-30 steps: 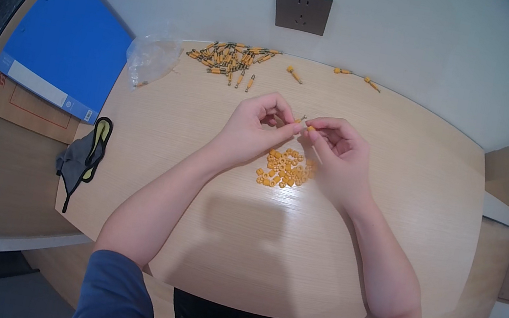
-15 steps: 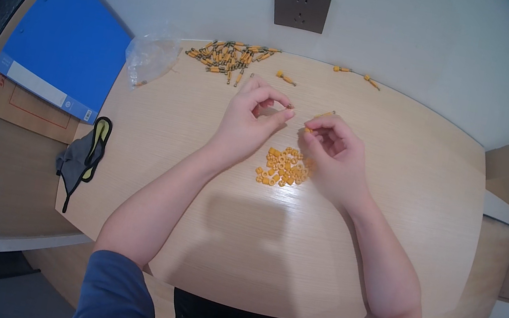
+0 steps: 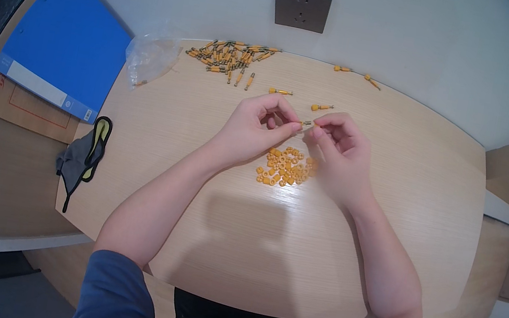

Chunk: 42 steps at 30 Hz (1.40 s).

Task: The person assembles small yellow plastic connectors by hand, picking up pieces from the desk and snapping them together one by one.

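Observation:
Both hands meet over the middle of the desk, fingertips almost touching. My left hand (image 3: 260,125) is closed in a pinch on a small yellow pin (image 3: 305,123), its metal end pointing toward the right hand. My right hand (image 3: 344,152) pinches a small yellow plastic piece (image 3: 316,127), mostly hidden by the fingertips. Just below them lies a loose pile of small yellow ring-like caps (image 3: 285,167). Beyond the fingers rest two capped yellow pins, one capped pin (image 3: 322,108) nearer and another capped pin (image 3: 281,92) farther left.
A heap of yellow pins with metal ends (image 3: 228,57) lies at the desk's back edge, beside a clear plastic bag (image 3: 150,57). Two capped pins (image 3: 372,82) lie back right. A blue folder (image 3: 64,46) and a grey pouch-like item (image 3: 83,154) are at left.
My hands have come together, the left moving right and slightly nearer. The metal end of a pin now shows between the fingertips. A capped pin at the back has shifted nearer.

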### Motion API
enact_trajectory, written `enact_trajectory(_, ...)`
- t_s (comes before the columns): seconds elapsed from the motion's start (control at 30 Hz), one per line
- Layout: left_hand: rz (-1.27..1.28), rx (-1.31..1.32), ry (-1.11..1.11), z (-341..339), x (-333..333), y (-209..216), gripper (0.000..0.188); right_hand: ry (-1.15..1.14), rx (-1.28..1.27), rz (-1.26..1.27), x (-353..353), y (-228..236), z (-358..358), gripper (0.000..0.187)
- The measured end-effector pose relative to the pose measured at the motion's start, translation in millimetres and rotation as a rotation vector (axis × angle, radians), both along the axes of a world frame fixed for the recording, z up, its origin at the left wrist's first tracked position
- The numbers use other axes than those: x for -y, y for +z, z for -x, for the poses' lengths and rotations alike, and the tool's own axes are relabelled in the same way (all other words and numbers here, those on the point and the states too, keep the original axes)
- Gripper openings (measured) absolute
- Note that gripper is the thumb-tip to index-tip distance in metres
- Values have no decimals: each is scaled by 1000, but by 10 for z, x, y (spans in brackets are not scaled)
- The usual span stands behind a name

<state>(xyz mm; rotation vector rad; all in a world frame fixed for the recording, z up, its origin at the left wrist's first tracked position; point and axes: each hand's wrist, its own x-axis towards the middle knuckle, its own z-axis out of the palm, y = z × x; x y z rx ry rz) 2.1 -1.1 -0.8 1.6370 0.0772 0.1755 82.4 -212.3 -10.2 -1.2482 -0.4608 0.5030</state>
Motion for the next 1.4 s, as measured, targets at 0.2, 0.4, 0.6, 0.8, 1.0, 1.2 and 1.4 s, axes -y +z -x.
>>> enact_trajectory(0.2, -22, -55, -30, 4, -25, -57, 6, 41, -46, 13, 3, 55, 15, 20)
enact_trajectory(0.4, -70, -17, 6, 17, -9, -25, 5, 51, -13, 106, 7, 103, 11, 23)
enact_trajectory(0.6, -100, 8, -6, 13, 9, -29, 6, -18, 5, 79, -38, 68, 50, 25)
enact_trajectory(0.8, -185, 91, 28, 32, 42, -7, 8, -65, 124, 48, -54, 24, 37, 29)
enact_trajectory(1.0, -337, 215, 39, 39, 37, -5, 14, -47, 99, 38, -27, -16, -9, 31)
enact_trajectory(1.2, -452, 313, 51, 33, 47, 11, 18, -58, 137, 49, -25, -15, -6, 32)
enact_trajectory(1.4, -500, 371, 63, 34, 42, -8, 19, -47, 210, 41, -23, -38, -21, 34)
